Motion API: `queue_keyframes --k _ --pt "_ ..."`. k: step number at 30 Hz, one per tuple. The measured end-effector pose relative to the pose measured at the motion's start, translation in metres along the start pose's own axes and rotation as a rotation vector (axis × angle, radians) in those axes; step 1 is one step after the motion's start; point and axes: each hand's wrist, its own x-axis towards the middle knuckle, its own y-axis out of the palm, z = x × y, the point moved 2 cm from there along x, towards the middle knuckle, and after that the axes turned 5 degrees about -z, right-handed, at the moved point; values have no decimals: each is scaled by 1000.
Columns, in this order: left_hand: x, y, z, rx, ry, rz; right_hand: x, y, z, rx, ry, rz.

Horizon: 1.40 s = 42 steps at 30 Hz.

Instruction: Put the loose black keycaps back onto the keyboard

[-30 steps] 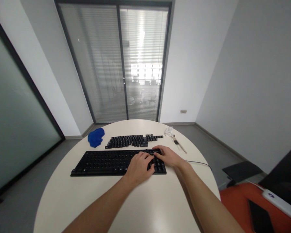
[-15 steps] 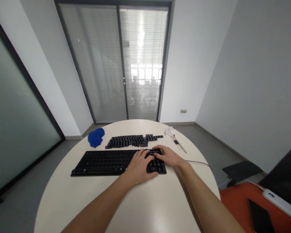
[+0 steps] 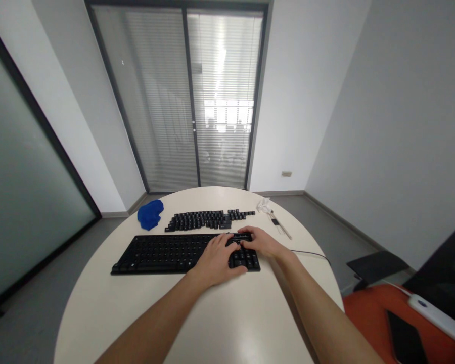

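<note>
A black keyboard (image 3: 155, 253) lies lengthwise on the round white table. Most of its left and middle part shows bare key positions, while keycaps sit on the number pad at the right. My left hand (image 3: 217, 258) rests over the right part of the keyboard with its fingers apart, its index fingertip near my right thumb. At the back right corner, my right hand (image 3: 263, 242) has its fingers around the rear edge and its thumb on top. Whatever lies under the fingertips is hidden. Loose black keycaps (image 3: 199, 220) stand in rows just behind the keyboard.
A blue cloth (image 3: 150, 215) lies at the table's back left. A crumpled white tissue (image 3: 264, 205) and a thin brush-like tool (image 3: 282, 228) lie at the back right. The cable (image 3: 311, 253) runs off the right edge. A red chair (image 3: 367, 313) holds a phone (image 3: 405, 336) and a white power strip (image 3: 440, 321).
Both hands keep nearly the same place on the keyboard. My fingertips have shifted only very slightly.
</note>
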Motion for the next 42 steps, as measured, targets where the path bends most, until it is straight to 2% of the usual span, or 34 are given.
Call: queue_keyframes --k 9,12,15,17,21,27,34,38,42 --pt "-5 2 -6 57 -7 -19 -1 -1 12 -44 -72 -29" --pt "-6 4 -6 64 -18 -19 4 -3 9 -63 -59 -107" --pt "-6 5 -5 69 -18 -10 12 -8 -2 -207 -16 -228" --pt "-6 6 -4 74 -20 -6 19 -12 -11 -371 47 -257" --pt "-6 7 -3 73 -20 -4 34 -16 -21 -485 80 -247" --pt "-5 5 -4 72 -22 -2 49 -11 -18 -612 79 -222" --pt "-5 2 -5 75 -33 25 47 -8 -20 -653 117 -272" --pt "-5 3 -6 75 -36 25 37 -7 -23 -630 157 -331" --pt "-4 2 -4 27 -65 -2 23 -14 -22 -576 162 -334"
